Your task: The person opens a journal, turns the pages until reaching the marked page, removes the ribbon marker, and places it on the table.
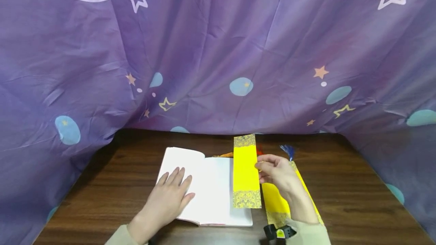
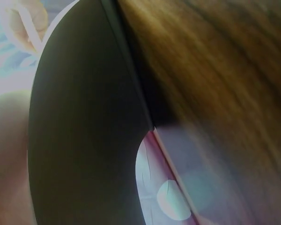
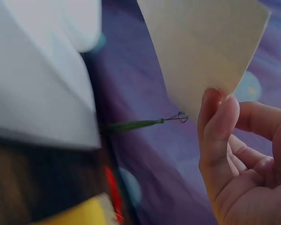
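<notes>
An open book (image 1: 216, 188) with blank white pages lies on the table. My left hand (image 1: 168, 194) rests on its left page with the fingers spread. My right hand (image 1: 277, 175) pinches a yellow bookmark (image 1: 246, 169) with patterned ends by its right edge, over the book's right page. In the right wrist view, thumb and fingertips hold the pale side of this bookmark (image 3: 206, 51) near an edge. A green tassel (image 3: 136, 125) with a thin loop is visible by its end. The left wrist view is mostly filled by a dark, blurred surface.
More yellow bookmarks (image 1: 275, 199) lie right of the book, partly under my right arm. A blue tassel (image 1: 288, 151) sticks out behind them, and an orange tassel (image 1: 225, 155) lies behind the book. A purple patterned curtain (image 1: 204, 56) hangs around the wooden table (image 1: 357, 199).
</notes>
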A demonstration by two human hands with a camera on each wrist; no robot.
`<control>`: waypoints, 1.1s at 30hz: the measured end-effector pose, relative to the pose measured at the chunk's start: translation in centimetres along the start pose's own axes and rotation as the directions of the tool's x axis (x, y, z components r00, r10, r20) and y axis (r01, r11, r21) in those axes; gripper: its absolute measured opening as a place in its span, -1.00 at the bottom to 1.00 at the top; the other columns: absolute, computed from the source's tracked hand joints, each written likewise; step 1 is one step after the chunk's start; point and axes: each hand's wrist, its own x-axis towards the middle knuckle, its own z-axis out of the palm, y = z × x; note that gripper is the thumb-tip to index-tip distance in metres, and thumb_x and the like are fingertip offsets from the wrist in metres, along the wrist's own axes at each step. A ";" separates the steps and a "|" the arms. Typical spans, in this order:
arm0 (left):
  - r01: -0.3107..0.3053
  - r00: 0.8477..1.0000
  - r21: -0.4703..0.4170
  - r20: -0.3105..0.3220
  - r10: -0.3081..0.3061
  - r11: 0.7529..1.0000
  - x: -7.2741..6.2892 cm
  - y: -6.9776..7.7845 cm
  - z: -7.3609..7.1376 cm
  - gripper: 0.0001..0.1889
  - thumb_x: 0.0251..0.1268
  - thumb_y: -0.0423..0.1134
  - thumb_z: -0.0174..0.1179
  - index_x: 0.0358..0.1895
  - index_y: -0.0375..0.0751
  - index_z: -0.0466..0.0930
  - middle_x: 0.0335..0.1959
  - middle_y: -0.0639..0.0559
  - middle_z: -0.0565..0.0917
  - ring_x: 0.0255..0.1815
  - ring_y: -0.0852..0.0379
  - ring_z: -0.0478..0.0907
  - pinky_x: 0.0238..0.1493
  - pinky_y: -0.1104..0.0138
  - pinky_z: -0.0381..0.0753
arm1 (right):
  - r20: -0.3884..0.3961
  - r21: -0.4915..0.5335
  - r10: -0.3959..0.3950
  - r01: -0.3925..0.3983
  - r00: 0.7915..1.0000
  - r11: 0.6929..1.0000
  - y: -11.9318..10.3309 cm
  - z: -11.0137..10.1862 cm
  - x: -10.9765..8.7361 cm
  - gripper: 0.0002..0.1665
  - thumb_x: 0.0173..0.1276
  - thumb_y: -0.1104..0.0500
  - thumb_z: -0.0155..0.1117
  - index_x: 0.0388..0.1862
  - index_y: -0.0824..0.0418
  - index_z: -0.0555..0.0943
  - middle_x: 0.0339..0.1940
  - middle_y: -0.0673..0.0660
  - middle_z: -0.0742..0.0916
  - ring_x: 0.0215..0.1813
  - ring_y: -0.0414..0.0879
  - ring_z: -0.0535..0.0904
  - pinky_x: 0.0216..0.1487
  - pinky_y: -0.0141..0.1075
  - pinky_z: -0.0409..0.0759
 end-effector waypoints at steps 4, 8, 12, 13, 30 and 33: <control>-0.003 1.000 -0.013 0.000 0.003 1.000 0.0 0.1 0.0 -0.49 0.47 0.07 0.02 0.24 -0.22 0.55 0.27 -0.34 0.47 0.32 -0.26 0.37 0.28 -0.16 0.32 | -0.028 -0.004 -0.016 0.016 0.999 1.000 -0.9 -2.6 -0.5 -0.61 0.38 0.31 0.24 0.08 0.53 0.45 -0.36 0.13 0.66 -0.49 -0.10 0.57 -0.38 -0.31 0.67; 0.004 1.000 -0.032 0.018 -0.003 0.999 -0.1 0.0 -0.2 -0.49 0.48 0.08 -0.01 0.25 -0.21 0.54 0.29 -0.33 0.46 0.34 -0.26 0.35 0.30 -0.16 0.31 | -0.067 -0.051 -0.015 0.012 0.998 0.999 -1.5 -5.2 -0.7 -0.56 0.41 0.23 0.25 0.12 0.50 0.45 -0.28 0.12 0.65 -0.42 -0.08 0.60 -0.32 -0.30 0.68; 0.003 1.000 -0.061 0.022 -0.002 0.998 -0.1 0.1 -0.4 -0.50 0.49 0.06 -0.01 0.25 -0.22 0.54 0.30 -0.33 0.45 0.35 -0.26 0.34 0.30 -0.15 0.30 | -0.100 -0.089 -0.032 0.023 0.995 0.996 -1.8 -7.9 -0.9 -0.55 0.42 0.16 0.26 0.12 0.45 0.48 -0.28 0.07 0.67 -0.39 -0.08 0.61 -0.31 -0.30 0.68; 0.003 1.000 -0.067 0.021 -0.002 0.998 -0.1 0.1 -0.4 -0.50 0.49 0.06 -0.01 0.25 -0.22 0.54 0.30 -0.34 0.45 0.35 -0.26 0.34 0.30 -0.15 0.30 | -0.100 -0.081 -0.036 0.028 0.994 0.996 -1.9 -8.5 -0.8 -0.58 0.42 0.16 0.27 0.10 0.44 0.50 -0.28 0.06 0.67 -0.39 -0.09 0.62 -0.32 -0.30 0.68; 0.013 0.999 -0.062 0.030 -0.012 0.998 0.0 0.1 -0.4 -0.50 0.49 0.05 -0.01 0.26 -0.23 0.52 0.32 -0.32 0.43 0.36 -0.24 0.32 0.32 -0.14 0.27 | -0.031 -0.187 -0.036 0.029 0.999 0.982 -2.0 -14.8 1.0 -0.62 0.46 0.18 0.20 0.09 0.45 0.45 -0.30 0.01 0.67 -0.39 -0.09 0.64 -0.33 -0.28 0.68; 0.017 0.999 -0.065 0.035 -0.014 0.998 0.0 0.2 -0.4 -0.50 0.49 0.04 -0.01 0.27 -0.22 0.52 0.32 -0.32 0.43 0.37 -0.25 0.32 0.32 -0.15 0.27 | -0.024 -0.213 -0.020 0.014 1.000 0.977 -1.7 -15.8 0.9 -0.59 0.47 0.15 0.20 0.10 0.45 0.44 -0.28 0.00 0.67 -0.37 -0.09 0.64 -0.31 -0.27 0.68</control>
